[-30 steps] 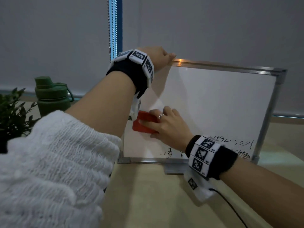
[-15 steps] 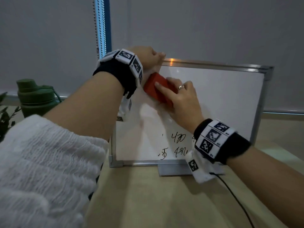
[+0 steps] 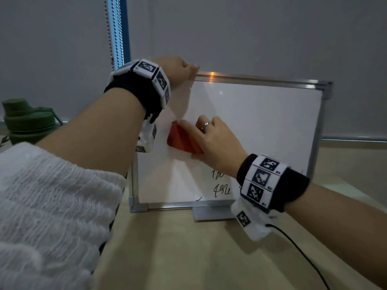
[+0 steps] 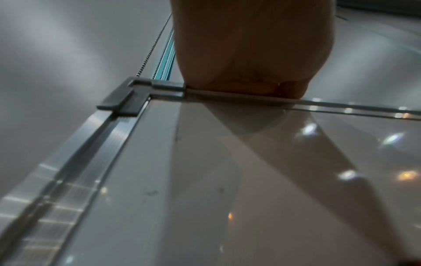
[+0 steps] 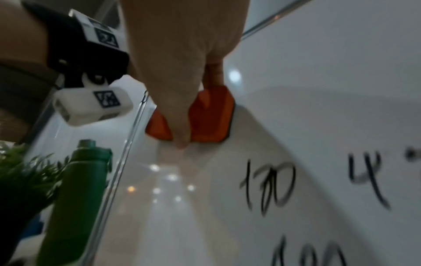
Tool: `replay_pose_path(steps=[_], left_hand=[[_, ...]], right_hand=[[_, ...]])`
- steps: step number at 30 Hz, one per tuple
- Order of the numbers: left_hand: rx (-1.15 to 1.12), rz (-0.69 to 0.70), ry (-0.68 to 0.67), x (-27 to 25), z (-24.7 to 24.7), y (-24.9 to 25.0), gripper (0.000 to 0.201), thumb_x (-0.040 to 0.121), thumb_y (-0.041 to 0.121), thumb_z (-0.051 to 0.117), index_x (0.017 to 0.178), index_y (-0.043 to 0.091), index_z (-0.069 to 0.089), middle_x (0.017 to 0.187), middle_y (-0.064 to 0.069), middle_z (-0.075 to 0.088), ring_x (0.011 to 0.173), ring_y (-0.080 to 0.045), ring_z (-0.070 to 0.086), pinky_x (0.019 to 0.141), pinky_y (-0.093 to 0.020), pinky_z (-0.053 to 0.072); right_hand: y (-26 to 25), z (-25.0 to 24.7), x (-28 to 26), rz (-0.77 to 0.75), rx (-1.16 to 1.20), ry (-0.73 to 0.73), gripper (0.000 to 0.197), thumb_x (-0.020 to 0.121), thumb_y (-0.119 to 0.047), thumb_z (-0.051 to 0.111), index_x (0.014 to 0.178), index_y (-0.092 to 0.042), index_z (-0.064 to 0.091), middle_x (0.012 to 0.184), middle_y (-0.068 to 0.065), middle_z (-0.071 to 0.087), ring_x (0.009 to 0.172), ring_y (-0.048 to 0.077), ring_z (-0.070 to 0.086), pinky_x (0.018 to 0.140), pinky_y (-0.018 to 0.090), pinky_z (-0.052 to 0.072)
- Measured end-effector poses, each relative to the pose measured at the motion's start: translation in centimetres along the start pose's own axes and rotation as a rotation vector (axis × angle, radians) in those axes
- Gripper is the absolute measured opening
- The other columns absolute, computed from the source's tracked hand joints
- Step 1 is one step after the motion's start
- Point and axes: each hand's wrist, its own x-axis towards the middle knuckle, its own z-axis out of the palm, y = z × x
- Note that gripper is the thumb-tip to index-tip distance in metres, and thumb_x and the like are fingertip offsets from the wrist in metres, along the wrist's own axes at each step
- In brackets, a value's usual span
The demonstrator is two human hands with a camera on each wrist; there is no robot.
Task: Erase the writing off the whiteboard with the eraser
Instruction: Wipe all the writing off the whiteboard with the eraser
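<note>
A small metal-framed whiteboard (image 3: 261, 122) stands upright on the table. Black writing (image 3: 221, 184) remains in its lower part, partly hidden behind my right wrist; the right wrist view shows the writing (image 5: 268, 187) close up. My right hand (image 3: 211, 141) grips a red eraser (image 3: 182, 139) and presses it flat against the left-middle of the board. In the right wrist view the eraser (image 5: 212, 118) sits under my fingers, above the writing. My left hand (image 3: 178, 70) grips the board's top edge near its left corner; the left wrist view shows that hand (image 4: 250, 54) over the frame (image 4: 127, 97).
A green bottle (image 3: 27, 120) stands left of the board, with a green plant (image 5: 20, 172) beside it. Grey roller blinds hang behind, with a bead chain (image 3: 111, 30). A black cable (image 3: 299, 252) trails from my right wrist across the wooden table (image 3: 199, 254).
My right hand has swept the eraser from the lower left of the board up to the top, then back down to the left-middle. Some lower-left writing is gone. The left hand kept its hold.
</note>
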Motion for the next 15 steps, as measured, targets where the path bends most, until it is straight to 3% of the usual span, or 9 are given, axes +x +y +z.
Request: replay_pose_path(steps=[2,5,7,8,10,11,13,15], left_hand=[[-0.005,-0.005,-0.003,0.2,0.1,0.0,0.059,0.098,0.046,0.026,0.122,0.006,0.061,0.128,-0.02,0.057,0.118,-0.034,0.052,0.096,-0.034,0.037],[-0.004,-0.01,0.004,0.5,0.3,-0.2,0.06,0.098,0.048,0.026,0.12,0.006,0.063,0.125,-0.021,0.059,0.116,-0.034,0.053,0.094,-0.034,0.038],[0.008,-0.005,0.006,0.5,0.3,-0.4,0.061,0.097,0.049,0.026,0.117,0.006,0.064,0.121,-0.021,0.06,0.113,-0.034,0.055,0.09,-0.034,0.038],[0.012,-0.004,0.009,0.4,0.3,-0.4,0.061,0.097,0.05,0.026,0.116,0.006,0.064,0.118,-0.02,0.061,0.112,-0.033,0.055,0.087,-0.033,0.037],[0.012,-0.002,0.015,0.4,0.2,-0.4,0.062,0.097,0.05,0.026,0.115,0.006,0.064,0.112,-0.019,0.061,0.111,-0.033,0.056,0.082,-0.031,0.034],[0.006,-0.004,0.013,0.4,0.1,-0.3,0.061,0.097,0.05,0.026,0.116,0.006,0.064,0.114,-0.02,0.061,0.111,-0.034,0.055,0.083,-0.032,0.035],[-0.007,-0.009,0.003,0.3,0.2,-0.4,0.06,0.097,0.05,0.027,0.118,0.007,0.063,0.121,-0.02,0.06,0.113,-0.034,0.055,0.091,-0.035,0.038],[-0.009,-0.011,0.002,0.3,0.2,-0.4,0.061,0.097,0.051,0.027,0.119,0.007,0.063,0.122,-0.02,0.061,0.112,-0.034,0.055,0.09,-0.034,0.038]], right_hand=[[-1.3,1.1,-1.5,0.001,0.011,-0.107,0.087,0.048,-0.024,0.087,0.126,-0.011,0.05,0.099,0.019,0.058,0.067,0.035,0.052,0.057,0.04,0.048],[-3.2,3.5,-5.1,-0.19,-0.13,-0.343,0.081,0.036,-0.033,0.087,0.108,-0.017,0.054,0.093,0.009,0.062,0.061,0.026,0.056,0.044,0.029,0.046],[-3.6,3.6,-5.8,-0.283,-0.183,-0.49,0.08,0.04,-0.038,0.086,0.109,-0.02,0.049,0.1,0.005,0.061,0.066,0.022,0.058,0.045,0.026,0.045],[-3.4,2.9,-5.3,-0.303,-0.214,-0.521,0.076,0.05,-0.038,0.083,0.114,-0.022,0.047,0.106,0.004,0.059,0.072,0.022,0.058,0.048,0.027,0.045],[-3.0,1.3,-3.5,-0.276,-0.229,-0.516,0.068,0.07,-0.033,0.074,0.127,-0.022,0.038,0.12,0.006,0.05,0.089,0.026,0.056,0.056,0.032,0.045],[-2.7,0.8,-2.4,-0.228,-0.191,-0.476,0.07,0.074,-0.031,0.071,0.132,-0.021,0.033,0.123,0.008,0.046,0.094,0.028,0.053,0.057,0.035,0.043],[-2.4,-0.1,-1.2,-0.092,-0.138,-0.39,0.078,0.072,-0.033,0.073,0.135,-0.02,0.03,0.124,0.009,0.045,0.094,0.03,0.052,0.055,0.034,0.038],[-3.1,0.6,-1.9,-0.028,-0.131,-0.4,0.081,0.068,-0.034,0.075,0.135,-0.018,0.032,0.122,0.009,0.048,0.089,0.03,0.054,0.051,0.033,0.036]])
